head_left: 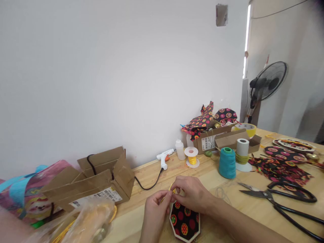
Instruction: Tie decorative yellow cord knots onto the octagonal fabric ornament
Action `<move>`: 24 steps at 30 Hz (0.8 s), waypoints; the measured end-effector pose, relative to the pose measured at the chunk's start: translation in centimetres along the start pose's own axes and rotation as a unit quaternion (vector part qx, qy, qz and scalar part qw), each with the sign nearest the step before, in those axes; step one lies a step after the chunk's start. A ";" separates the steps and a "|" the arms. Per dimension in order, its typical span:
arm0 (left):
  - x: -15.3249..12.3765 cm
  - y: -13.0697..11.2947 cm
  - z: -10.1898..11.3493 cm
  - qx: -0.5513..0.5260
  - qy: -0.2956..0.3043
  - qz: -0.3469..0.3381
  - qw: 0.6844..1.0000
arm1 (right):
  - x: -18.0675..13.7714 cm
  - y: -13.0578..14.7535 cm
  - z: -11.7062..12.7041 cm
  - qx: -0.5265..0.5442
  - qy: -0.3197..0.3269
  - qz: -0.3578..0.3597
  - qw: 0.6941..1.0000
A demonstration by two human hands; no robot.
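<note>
My left hand (159, 206) and my right hand (190, 193) meet over the table, thumbs and fingertips pinched around a yellow cord (173, 189). A short loop of the cord stands up between the fingers. Just below them lies a flat, many-sided piece with a pale wooden rim and dark flower-patterned fabric (184, 221). Its upper end is partly covered by my hands, so I cannot tell where the cord meets it.
Open black-handled scissors (272, 195) lie right, near a teal thread cone (227, 163) and fabric scraps (280, 170). Behind are a yellow cord spool (192, 160), a glue gun (164, 158) and a bottle (180, 150). Left stands an open cardboard box (101, 184).
</note>
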State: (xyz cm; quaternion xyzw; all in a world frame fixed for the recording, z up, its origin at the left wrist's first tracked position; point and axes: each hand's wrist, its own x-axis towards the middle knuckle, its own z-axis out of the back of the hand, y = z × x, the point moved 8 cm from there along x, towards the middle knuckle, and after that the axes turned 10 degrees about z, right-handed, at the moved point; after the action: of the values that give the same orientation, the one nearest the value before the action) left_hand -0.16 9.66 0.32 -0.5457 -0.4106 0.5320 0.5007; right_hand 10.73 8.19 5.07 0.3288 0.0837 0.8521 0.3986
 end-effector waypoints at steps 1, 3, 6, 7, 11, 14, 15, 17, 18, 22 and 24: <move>-0.1 -0.2 -0.1 -0.005 0.001 0.001 1.000 | 0.0 0.0 0.1 0.001 -0.006 0.004 1.000; -0.2 -0.6 -0.1 -0.017 -0.003 0.000 1.000 | 0.0 0.0 0.2 0.001 -0.019 0.010 1.000; -0.3 -0.9 0.2 -0.035 -0.020 -0.002 0.999 | -0.1 0.0 0.4 0.001 -0.036 0.006 0.999; -0.3 -0.9 0.4 -0.042 -0.028 -0.002 0.999 | -0.2 0.0 0.5 0.001 -0.039 0.005 0.999; -0.2 -0.6 1.0 -0.057 -0.051 0.001 0.997 | -0.2 0.2 0.4 0.004 -0.035 0.010 0.999; 0.0 -0.7 1.1 -0.049 -0.046 -0.023 0.997 | -0.1 0.3 0.3 0.006 -0.023 0.009 1.000; 0.0 -0.7 1.1 -0.048 -0.042 -0.030 0.998 | -0.1 0.3 0.2 0.008 -0.019 0.008 1.000; 0.1 -0.7 1.0 -0.046 -0.034 -0.038 0.998 | -0.1 0.4 0.2 0.012 -0.012 0.011 1.000; 0.2 -0.7 1.0 -0.045 -0.032 -0.039 0.998 | -0.1 0.5 0.2 0.014 -0.009 0.014 1.000; 0.1 -0.9 0.9 -0.041 -0.019 -0.044 0.998 | 0.0 1.1 0.3 0.036 0.010 0.030 0.999; -0.1 -1.1 0.6 -0.041 -0.002 -0.051 0.998 | 0.0 1.2 0.1 0.069 0.018 0.033 0.997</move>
State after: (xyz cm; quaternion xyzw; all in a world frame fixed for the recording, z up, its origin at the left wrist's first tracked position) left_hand -0.69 9.83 1.45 -0.5434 -0.4603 0.4894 0.5034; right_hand 10.03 7.35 5.67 0.3426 0.1382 0.8628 0.3451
